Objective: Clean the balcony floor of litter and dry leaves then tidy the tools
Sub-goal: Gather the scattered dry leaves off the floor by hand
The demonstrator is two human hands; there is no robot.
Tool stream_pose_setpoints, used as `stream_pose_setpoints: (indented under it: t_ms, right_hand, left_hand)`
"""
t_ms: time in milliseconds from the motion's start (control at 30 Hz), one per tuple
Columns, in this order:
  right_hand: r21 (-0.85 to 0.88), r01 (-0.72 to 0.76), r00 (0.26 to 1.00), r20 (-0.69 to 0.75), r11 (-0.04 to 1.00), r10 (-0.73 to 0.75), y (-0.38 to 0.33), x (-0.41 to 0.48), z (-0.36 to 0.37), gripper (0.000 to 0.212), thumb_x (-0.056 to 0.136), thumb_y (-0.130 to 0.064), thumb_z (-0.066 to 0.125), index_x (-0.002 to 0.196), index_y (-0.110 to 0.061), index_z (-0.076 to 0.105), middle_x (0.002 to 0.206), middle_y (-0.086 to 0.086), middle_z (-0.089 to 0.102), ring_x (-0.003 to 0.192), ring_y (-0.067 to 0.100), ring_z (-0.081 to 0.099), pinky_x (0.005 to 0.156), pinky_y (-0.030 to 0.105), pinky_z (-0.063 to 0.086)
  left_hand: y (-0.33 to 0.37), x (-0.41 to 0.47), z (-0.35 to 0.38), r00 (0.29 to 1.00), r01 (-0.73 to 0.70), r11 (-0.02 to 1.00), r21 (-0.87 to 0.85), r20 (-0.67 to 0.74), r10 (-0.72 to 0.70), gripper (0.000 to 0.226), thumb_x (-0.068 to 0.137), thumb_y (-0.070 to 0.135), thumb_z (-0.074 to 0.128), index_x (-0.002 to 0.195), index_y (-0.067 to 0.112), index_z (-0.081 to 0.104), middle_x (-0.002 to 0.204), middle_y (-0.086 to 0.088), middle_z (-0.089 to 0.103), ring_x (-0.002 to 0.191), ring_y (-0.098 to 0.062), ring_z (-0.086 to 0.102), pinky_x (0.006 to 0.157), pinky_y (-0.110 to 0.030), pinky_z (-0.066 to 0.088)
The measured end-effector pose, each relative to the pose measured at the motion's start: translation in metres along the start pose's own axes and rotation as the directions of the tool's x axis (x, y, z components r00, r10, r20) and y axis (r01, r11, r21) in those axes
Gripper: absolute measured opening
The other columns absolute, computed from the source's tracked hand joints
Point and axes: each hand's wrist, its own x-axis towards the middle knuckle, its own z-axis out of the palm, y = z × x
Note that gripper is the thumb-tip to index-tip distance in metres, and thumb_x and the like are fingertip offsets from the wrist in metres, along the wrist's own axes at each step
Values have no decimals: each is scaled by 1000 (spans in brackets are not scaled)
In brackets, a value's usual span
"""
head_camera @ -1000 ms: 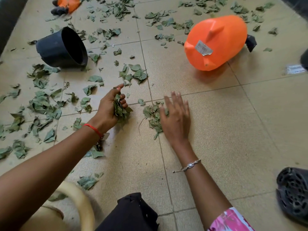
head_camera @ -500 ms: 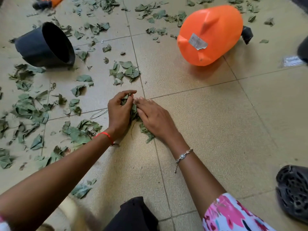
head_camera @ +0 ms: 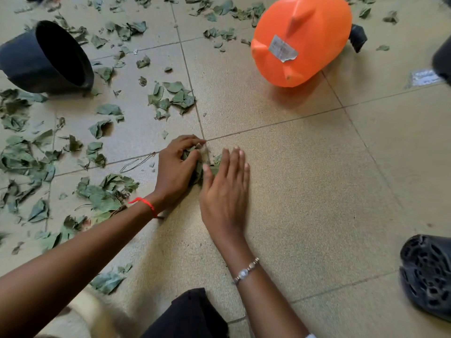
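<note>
1. The left hand (head_camera: 175,167) grips a bunch of dry leaves (head_camera: 199,164) mid-floor.
2. The right hand (head_camera: 225,189), fingers straight, pushes them in.
3. Next move probably: drop them into the black pot (head_camera: 46,57).

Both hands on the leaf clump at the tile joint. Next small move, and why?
Probably close the right hand under the leaf clump and lift it. The left hand curls its fingers round it, the right hand lies flat against it, and the black pot lies open-mouthed to the left, likely the place to drop it.
</note>
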Motion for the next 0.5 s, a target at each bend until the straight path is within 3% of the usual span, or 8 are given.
stream_pose_setpoints:
  t_ms: [100, 200, 267, 333, 400, 500]
  right_hand:
    - [241, -70, 992, -87, 968, 93, -14, 14, 10, 64, 100, -41, 9, 132, -3, 49, 141, 12, 47, 136, 23, 36, 116, 29, 16]
    - [579, -100, 979, -86, 809, 183, -11, 16, 4, 54, 97, -37, 24, 123, -6, 59, 127, 8, 60, 122, 20, 52, 107, 25, 31]
    - [704, -136, 966, -64, 697, 252, -9, 15, -5, 49, 94, -38, 30, 118, -9, 63, 118, 5, 65, 109, 15, 59, 94, 21, 43]
    - [783, -223, 941, 16, 581, 339, -7, 17, -12, 40, 93, -37, 40, 115, -14, 65, 115, -3, 66, 105, 7, 60, 91, 20, 47]
    - [868, -312, 894, 130, 387, 430, -4, 19, -14, 30, 91, -31, 47, 110, -20, 68, 113, -6, 67, 105, 4, 61, 93, 27, 49]
    - [923, -380, 799, 358, -54, 483, 5, 24, -20, 24, 93, -18, 50, 107, -14, 70, 108, 2, 70, 100, 14, 66, 83, 30, 54]
  left_hand:
    - [14, -20, 15, 990, 140, 946, -291, 14, -142, 25, 88, 8, 48, 103, 12, 67, 102, 1, 69, 96, 0, 63, 88, -15, 46]
    - [21, -26, 32, 962, 268, 788, -554, 115, -246, 31, 90, 13, 41, 112, 9, 62, 115, -7, 65, 111, -11, 60, 98, -22, 44]
    - [26, -25, 38, 923, 366, 613, -700, 191, -333, 34, 90, 18, 39, 112, 11, 63, 117, -8, 64, 114, -18, 57, 99, -26, 42]
    - [35, -25, 43, 877, 426, 401, -811, 260, -405, 33, 94, 13, 33, 109, 10, 63, 105, -5, 67, 102, -15, 62, 90, -22, 48]
    - [45, -23, 47, 844, 457, 212, -864, 345, -411, 34, 93, 9, 30, 104, 5, 62, 91, -3, 70, 86, -11, 66, 83, -18, 51]
    - [59, -21, 54, 800, 467, -10, -884, 428, -421, 30, 82, 7, 36, 97, 0, 62, 85, -6, 69, 85, -14, 64, 87, -20, 48]
